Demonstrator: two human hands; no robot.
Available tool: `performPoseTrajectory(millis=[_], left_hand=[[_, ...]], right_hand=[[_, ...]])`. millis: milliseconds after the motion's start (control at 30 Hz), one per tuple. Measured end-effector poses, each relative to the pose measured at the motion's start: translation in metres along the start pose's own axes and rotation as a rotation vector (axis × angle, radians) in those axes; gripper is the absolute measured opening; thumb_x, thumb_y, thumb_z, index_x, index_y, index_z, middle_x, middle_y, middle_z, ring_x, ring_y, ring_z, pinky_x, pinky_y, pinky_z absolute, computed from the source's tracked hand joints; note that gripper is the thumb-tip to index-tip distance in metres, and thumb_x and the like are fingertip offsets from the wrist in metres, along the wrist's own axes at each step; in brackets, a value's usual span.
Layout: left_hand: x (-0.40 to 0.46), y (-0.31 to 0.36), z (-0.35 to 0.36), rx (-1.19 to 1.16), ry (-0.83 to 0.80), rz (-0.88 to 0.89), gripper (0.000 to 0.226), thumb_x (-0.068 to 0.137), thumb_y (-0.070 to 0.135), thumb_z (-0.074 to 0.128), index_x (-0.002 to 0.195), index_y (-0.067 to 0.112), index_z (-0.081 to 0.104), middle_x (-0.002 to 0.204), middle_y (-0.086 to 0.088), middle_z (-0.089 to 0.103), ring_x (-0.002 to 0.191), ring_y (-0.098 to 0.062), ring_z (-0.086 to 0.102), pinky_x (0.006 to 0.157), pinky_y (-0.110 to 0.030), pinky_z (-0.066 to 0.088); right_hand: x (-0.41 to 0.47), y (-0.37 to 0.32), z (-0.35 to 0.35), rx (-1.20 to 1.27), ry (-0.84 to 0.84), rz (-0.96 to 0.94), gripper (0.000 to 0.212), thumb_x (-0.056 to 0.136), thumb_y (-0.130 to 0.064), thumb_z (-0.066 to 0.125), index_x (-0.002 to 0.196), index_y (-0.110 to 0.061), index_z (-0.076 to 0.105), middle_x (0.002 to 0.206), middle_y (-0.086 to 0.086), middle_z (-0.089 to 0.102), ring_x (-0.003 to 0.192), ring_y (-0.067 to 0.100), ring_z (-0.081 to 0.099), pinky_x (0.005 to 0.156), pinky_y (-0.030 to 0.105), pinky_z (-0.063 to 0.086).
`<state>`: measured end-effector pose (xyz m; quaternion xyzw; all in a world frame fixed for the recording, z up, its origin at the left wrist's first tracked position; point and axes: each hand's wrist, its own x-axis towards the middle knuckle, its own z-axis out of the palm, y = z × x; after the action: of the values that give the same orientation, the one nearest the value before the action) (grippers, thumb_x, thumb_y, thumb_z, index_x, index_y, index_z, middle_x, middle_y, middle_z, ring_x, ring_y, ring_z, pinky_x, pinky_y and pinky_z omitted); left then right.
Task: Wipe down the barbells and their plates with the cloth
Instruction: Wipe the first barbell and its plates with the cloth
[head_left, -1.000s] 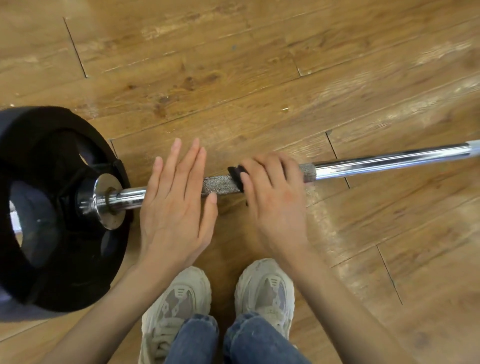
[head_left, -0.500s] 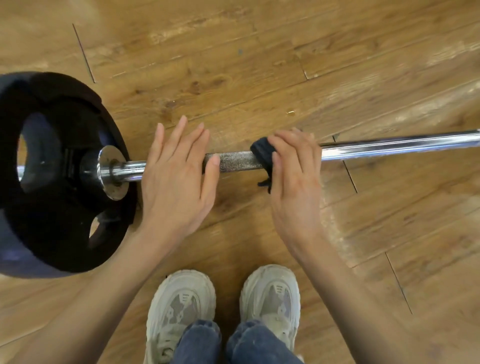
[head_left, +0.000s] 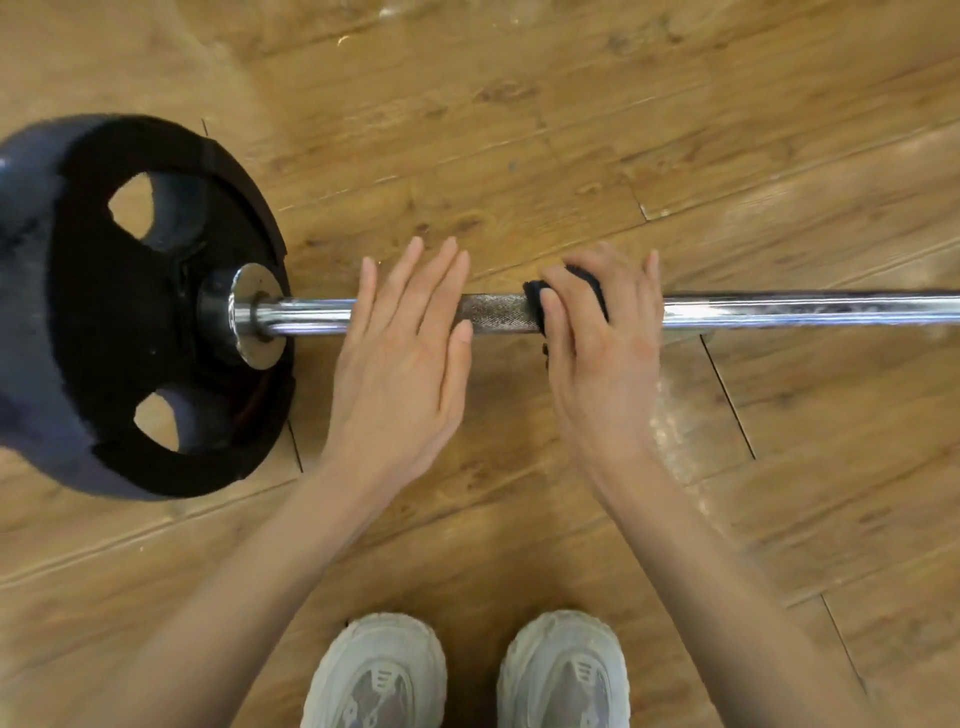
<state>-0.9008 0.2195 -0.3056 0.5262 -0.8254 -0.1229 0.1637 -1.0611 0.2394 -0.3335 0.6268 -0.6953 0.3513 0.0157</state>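
Note:
A chrome barbell bar (head_left: 805, 309) lies across the wooden floor, with a knurled section (head_left: 496, 313) between my hands. A black weight plate (head_left: 130, 332) stands on its left end behind a chrome collar (head_left: 254, 314). My left hand (head_left: 402, 358) rests flat on the bar, fingers straight, just right of the collar. My right hand (head_left: 602, 332) is wrapped over the bar and grips a dark cloth (head_left: 537, 299) around it. Most of the cloth is hidden under my fingers.
The floor is brown wooden planks (head_left: 519, 130). My two grey sneakers (head_left: 467, 675) stand just below the bar at the bottom of the view. The bar runs out of view at the right edge.
My right hand has kept gripping the cloth on the bar and shifted slightly to the right along it. My left hand stays flat on the bar. The view has drifted, showing more of the plate.

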Motion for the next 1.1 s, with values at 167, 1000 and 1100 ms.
performPoseTrajectory(millis=[167, 1000, 1100], left_hand=[[0.02, -0.007, 0.005, 0.02, 0.022, -0.022, 0.049, 0.108, 0.025, 0.027, 0.147, 0.004, 0.047, 0.152, -0.008, 0.048, 0.148, -0.023, 0.033, 0.127, -0.034, 0.002], [0.053, 0.028, 0.021, 0.046, -0.013, 0.1, 0.054, 0.108, 0.03, 0.025, 0.152, 0.001, 0.038, 0.158, -0.011, 0.04, 0.151, -0.025, 0.028, 0.127, -0.039, 0.008], [0.052, 0.026, 0.025, 0.059, -0.009, 0.1, 0.052, 0.108, 0.028, 0.027, 0.151, 0.002, 0.041, 0.155, -0.011, 0.044, 0.147, -0.025, 0.037, 0.126, -0.039, 0.014]], right_hand=[[0.013, -0.001, 0.013, -0.013, -0.057, -0.253, 0.033, 0.108, -0.019, 0.044, 0.115, -0.003, 0.071, 0.115, 0.016, 0.068, 0.12, 0.034, 0.06, 0.121, 0.044, 0.025], [0.04, 0.059, -0.013, -0.274, 0.042, -0.134, 0.041, 0.109, -0.022, 0.036, 0.096, -0.006, 0.072, 0.095, 0.011, 0.067, 0.095, 0.029, 0.057, 0.121, 0.048, 0.027], [0.063, 0.052, -0.008, -0.385, 0.006, 0.094, 0.047, 0.102, -0.026, 0.042, 0.077, -0.004, 0.075, 0.08, 0.012, 0.066, 0.086, 0.036, 0.057, 0.113, 0.049, 0.034]])
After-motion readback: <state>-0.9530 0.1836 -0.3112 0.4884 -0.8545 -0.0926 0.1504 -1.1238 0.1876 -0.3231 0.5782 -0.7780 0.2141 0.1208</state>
